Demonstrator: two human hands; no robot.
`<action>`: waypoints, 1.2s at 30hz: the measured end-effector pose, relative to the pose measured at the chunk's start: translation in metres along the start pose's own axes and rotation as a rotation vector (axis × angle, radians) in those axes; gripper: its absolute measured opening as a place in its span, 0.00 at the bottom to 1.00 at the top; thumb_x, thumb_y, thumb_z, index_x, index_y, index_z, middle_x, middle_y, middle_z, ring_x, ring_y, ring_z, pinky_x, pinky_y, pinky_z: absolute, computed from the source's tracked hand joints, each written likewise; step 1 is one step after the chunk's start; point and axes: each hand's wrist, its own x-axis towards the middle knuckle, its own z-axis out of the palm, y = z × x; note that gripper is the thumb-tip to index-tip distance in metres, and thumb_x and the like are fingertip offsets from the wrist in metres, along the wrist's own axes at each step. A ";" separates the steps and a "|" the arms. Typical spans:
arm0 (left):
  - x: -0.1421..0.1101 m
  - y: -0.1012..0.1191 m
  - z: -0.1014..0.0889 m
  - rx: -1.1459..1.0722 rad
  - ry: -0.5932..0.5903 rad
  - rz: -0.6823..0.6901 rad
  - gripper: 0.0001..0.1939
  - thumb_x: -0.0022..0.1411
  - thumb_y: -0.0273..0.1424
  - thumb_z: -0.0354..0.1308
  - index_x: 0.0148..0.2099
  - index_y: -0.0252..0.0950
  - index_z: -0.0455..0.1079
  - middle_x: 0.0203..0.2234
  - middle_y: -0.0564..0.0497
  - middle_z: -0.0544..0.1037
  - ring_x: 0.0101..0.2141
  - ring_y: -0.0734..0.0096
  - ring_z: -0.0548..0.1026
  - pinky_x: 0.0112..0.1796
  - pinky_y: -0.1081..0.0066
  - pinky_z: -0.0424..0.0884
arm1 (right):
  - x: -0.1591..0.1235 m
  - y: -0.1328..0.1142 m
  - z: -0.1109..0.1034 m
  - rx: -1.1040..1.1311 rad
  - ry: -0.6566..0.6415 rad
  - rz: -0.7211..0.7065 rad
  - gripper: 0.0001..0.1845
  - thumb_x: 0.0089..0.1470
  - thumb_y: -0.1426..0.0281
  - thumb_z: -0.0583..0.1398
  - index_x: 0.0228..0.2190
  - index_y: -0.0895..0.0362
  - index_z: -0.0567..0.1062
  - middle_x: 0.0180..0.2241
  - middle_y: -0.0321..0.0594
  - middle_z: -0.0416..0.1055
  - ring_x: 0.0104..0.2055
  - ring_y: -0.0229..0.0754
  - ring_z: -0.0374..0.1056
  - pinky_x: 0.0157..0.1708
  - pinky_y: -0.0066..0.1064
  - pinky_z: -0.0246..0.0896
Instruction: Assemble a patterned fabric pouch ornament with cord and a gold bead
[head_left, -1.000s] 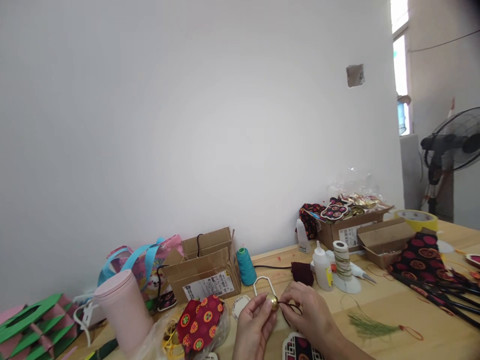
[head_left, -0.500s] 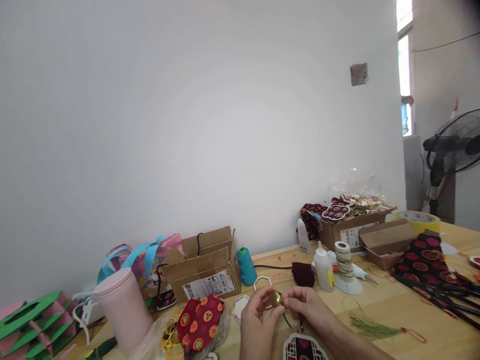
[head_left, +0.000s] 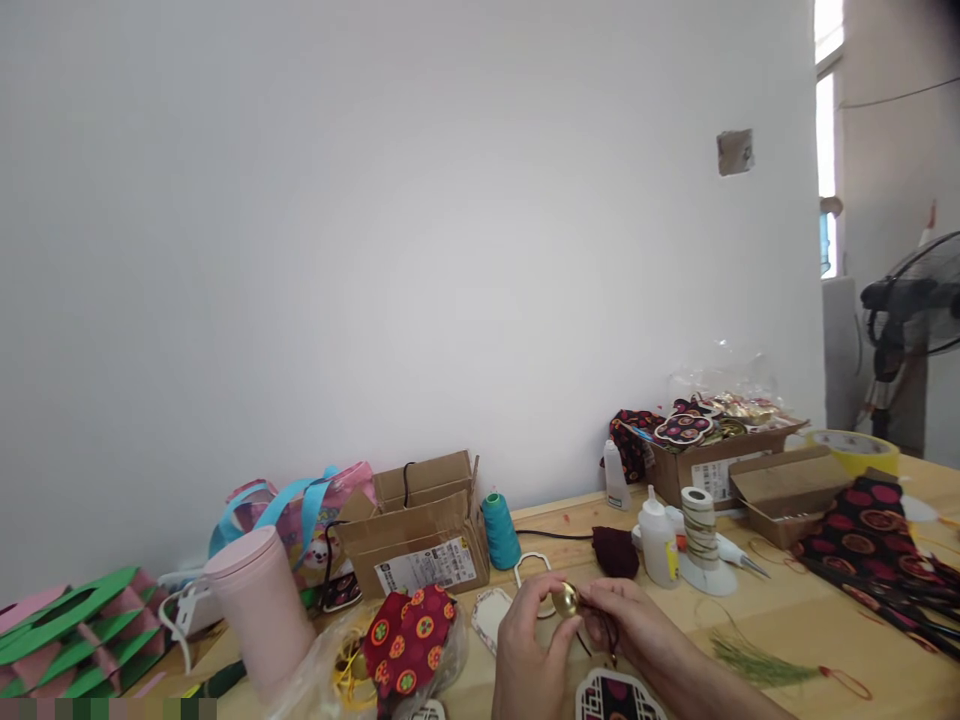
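Note:
My left hand [head_left: 529,640] is closed, pinching a shiny gold bell [head_left: 568,600] between thumb and fingers. Against the bell's right side, my right hand [head_left: 626,615] closes its fingertips on a thin dark cord [head_left: 614,635], which hangs in a loop below. How the cord meets the bell is hidden by the fingers. Under the hands lies a flat ornament [head_left: 616,690] with a white lattice border and dark patterned cloth, cut off by the bottom edge. Behind the left hand are a white frame-shaped cutout [head_left: 532,565] and a pale flat piece [head_left: 491,612].
Red patterned cloth [head_left: 411,640] and a pink canister [head_left: 259,610] stand left. Behind are a cardboard box [head_left: 420,550] and a teal thread cone [head_left: 500,530]. Rightward are a glue bottle [head_left: 659,545], a ribbon spool [head_left: 699,530], a green tassel [head_left: 761,655] and a filled carton [head_left: 720,460].
The view has swung slightly left, so everything sits further right. Both hands stay together at the bell, and more of the cord's loop shows under the right fingers.

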 end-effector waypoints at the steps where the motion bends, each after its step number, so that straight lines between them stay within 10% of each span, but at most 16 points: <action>1: 0.000 -0.001 0.000 -0.001 0.005 -0.002 0.09 0.47 0.24 0.55 0.34 0.37 0.67 0.34 0.48 0.75 0.38 0.63 0.70 0.41 0.64 0.64 | 0.000 0.000 0.000 0.006 -0.007 0.000 0.19 0.39 0.59 0.59 0.12 0.59 0.63 0.10 0.28 0.55 0.13 0.28 0.45 0.16 0.25 0.37; 24: 0.005 -0.008 -0.001 0.012 0.006 -0.011 0.08 0.47 0.31 0.56 0.30 0.35 0.74 0.31 0.44 0.75 0.34 0.62 0.72 0.36 0.66 0.69 | 0.005 0.003 0.000 -0.170 0.090 -0.064 0.19 0.30 0.58 0.64 0.18 0.63 0.75 0.11 0.30 0.59 0.14 0.28 0.46 0.15 0.23 0.37; 36: 0.005 -0.010 -0.001 0.037 -0.132 -0.011 0.12 0.52 0.34 0.51 0.26 0.36 0.74 0.31 0.43 0.73 0.35 0.62 0.71 0.37 0.68 0.66 | 0.003 0.002 -0.001 -0.221 0.135 -0.097 0.20 0.26 0.59 0.65 0.20 0.63 0.76 0.20 0.41 0.71 0.23 0.38 0.62 0.25 0.28 0.56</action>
